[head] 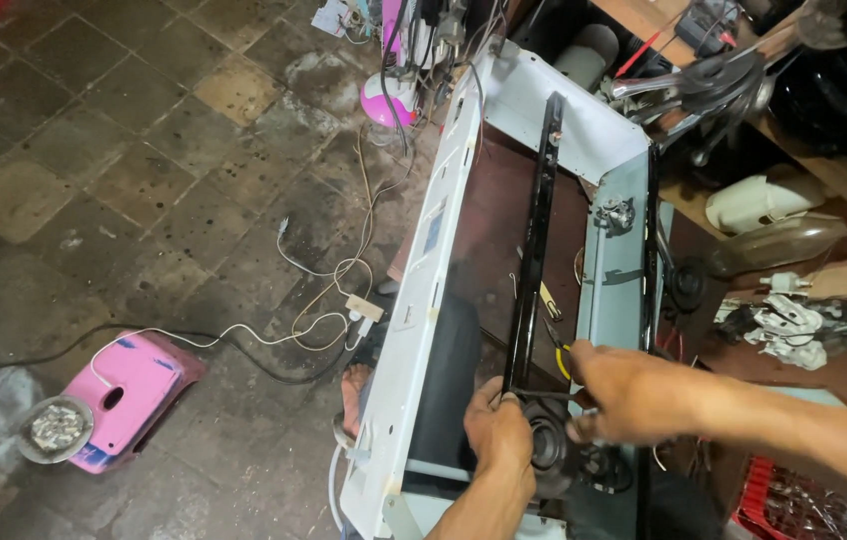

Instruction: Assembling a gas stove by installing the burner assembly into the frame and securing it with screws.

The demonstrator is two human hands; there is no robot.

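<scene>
I see the black bar (pixel 534 240) running lengthwise inside the open white appliance casing (pixel 414 300), long axis pointing away from me, glossy and narrow. Left hand (pixel 500 435) grips its near end; right hand (pixel 616 390) is closed on a thin black tool (pixel 544 394) beside it.

Black crossbar (pixel 534 240) lengthwise inside pale open casing (pixel 414 300)

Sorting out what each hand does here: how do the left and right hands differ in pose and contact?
The left hand comes up from below, gripping the black bar at its lower end; the right hand reaches in from the right, fingers on a yellow-handled tool. Both work inside the pale metal casing.
</scene>
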